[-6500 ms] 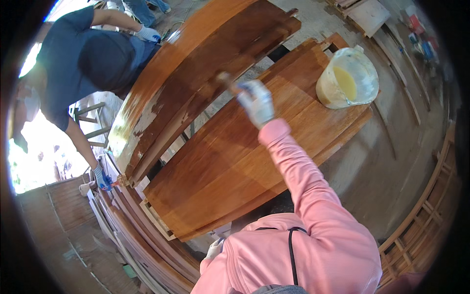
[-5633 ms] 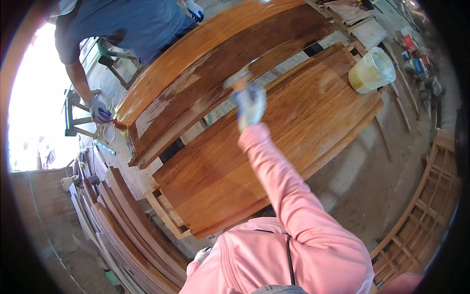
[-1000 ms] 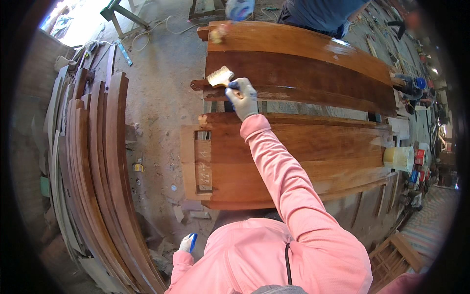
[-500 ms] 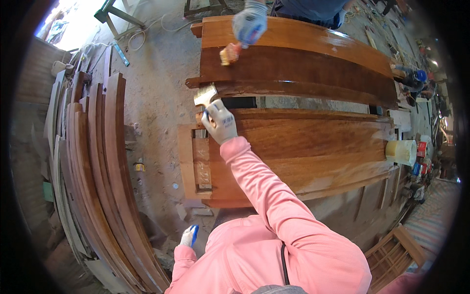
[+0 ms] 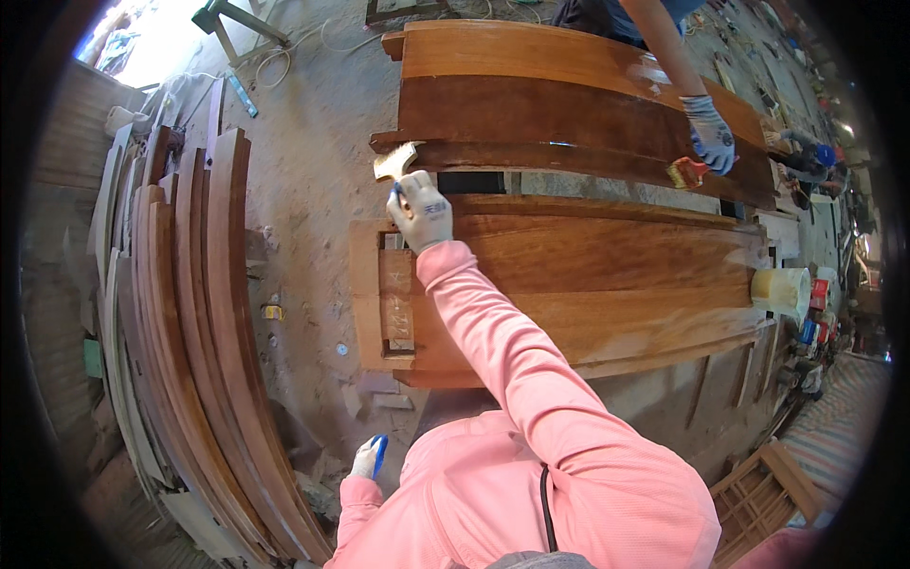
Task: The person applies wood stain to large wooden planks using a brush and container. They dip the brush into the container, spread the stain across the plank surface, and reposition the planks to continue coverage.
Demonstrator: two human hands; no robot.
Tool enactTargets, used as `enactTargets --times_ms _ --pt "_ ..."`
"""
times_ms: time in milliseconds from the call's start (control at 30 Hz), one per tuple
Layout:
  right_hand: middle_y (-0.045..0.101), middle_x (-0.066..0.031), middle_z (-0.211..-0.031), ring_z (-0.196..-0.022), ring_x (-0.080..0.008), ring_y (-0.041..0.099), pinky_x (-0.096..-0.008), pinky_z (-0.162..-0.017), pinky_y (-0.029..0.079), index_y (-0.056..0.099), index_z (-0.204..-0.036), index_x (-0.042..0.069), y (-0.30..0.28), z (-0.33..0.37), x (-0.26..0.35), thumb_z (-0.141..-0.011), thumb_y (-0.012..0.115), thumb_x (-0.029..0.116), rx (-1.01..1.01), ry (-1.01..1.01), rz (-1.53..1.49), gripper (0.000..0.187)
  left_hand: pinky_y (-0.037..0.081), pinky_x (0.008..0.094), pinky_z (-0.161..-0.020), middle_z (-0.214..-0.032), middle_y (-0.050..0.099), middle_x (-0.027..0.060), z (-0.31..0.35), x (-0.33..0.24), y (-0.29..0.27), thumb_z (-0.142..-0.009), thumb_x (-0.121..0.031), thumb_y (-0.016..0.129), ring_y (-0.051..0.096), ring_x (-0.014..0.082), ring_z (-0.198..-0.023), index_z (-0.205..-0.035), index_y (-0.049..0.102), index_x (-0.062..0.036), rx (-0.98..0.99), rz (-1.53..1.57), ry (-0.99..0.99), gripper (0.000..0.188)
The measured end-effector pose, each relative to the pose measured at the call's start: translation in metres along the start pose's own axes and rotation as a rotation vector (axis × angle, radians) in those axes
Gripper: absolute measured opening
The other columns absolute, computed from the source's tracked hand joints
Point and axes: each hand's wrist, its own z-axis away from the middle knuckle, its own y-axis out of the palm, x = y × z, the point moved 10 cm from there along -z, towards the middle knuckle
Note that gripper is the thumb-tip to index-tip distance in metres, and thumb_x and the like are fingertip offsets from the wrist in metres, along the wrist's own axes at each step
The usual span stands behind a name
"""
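Observation:
My right hand [image 5: 420,209], in a white glove on a pink sleeve, grips a flat paintbrush [image 5: 396,163]. Its bristles touch the near left edge of the dark, freshly coated far wooden panel [image 5: 569,119]. The nearer, lighter wooden panel [image 5: 607,275] lies under my outstretched arm. My left hand [image 5: 367,459], gloved in white and blue, hangs low beside my body over the dirt floor and holds nothing that I can see. Another person's gloved hand [image 5: 709,133] holds a red-handled brush [image 5: 686,173] on the far panel's right part.
A stack of long curved wooden boards [image 5: 204,322] leans along the left. A pale plastic bucket [image 5: 781,288] stands at the near panel's right end. Small cans and clutter [image 5: 817,322] lie at the far right. A wooden frame [image 5: 763,493] sits at lower right.
My right hand and brush have shifted slightly up to the far panel's near edge. The other person's brush hand has moved from the panel's left end to its right part.

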Motion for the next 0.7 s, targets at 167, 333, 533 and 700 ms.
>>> enactTargets --times_ms 167,333,533,700 --pt "0.049 0.0018 -0.083 -0.072 -0.0133 0.051 -0.0289 -0.064 0.045 0.06 -0.093 0.009 -0.137 0.033 -0.082 -0.088 0.066 0.01 -0.444 0.271 -0.193 0.008 0.05 0.0378 -0.092 -0.117 0.066 0.0174 0.006 -0.029 -0.005 -0.096 -0.023 0.055 0.064 0.0336 -0.107 -0.119 0.064 -0.0059 -0.039 -0.171 0.303 0.03" --pt "0.052 -0.005 -0.081 -0.068 -0.0185 0.053 -0.0319 -0.063 0.046 0.06 -0.093 0.009 -0.12 0.033 -0.042 -0.085 0.068 0.009 -0.445 0.105 0.107 0.011 0.046 0.0296 -0.093 -0.116 0.068 0.0104 0.011 -0.008 -0.002 -0.097 -0.029 0.054 0.062 0.0175 -0.106 -0.12 0.063 0.0007 -0.006 0.047 -0.018 0.039" --pt "0.052 -0.0056 -0.081 -0.067 -0.0197 0.056 -0.0323 -0.06 0.047 0.056 -0.086 0.009 -0.096 -0.001 -0.047 -0.084 0.068 0.01 -0.307 0.083 0.112 0.013 0.045 0.0277 -0.093 -0.117 0.068 0.0092 0.01 -0.025 -0.006 -0.096 -0.028 0.056 0.061 0.0155 -0.107 -0.121 0.063 0.0011 -0.055 -0.003 0.058 0.04" --pt "0.046 -0.0072 -0.073 -0.062 -0.0209 0.048 -0.0352 -0.058 0.042 0.057 -0.084 0.007 -0.164 0.035 -0.082 -0.088 0.065 0.011 -0.626 0.274 0.162 0.01 0.044 0.0276 -0.095 -0.117 0.068 0.0092 0.022 -0.018 0.003 -0.096 -0.03 0.056 0.06 0.015 -0.107 -0.122 0.062 0.0012 -0.033 -0.07 0.107 0.041"
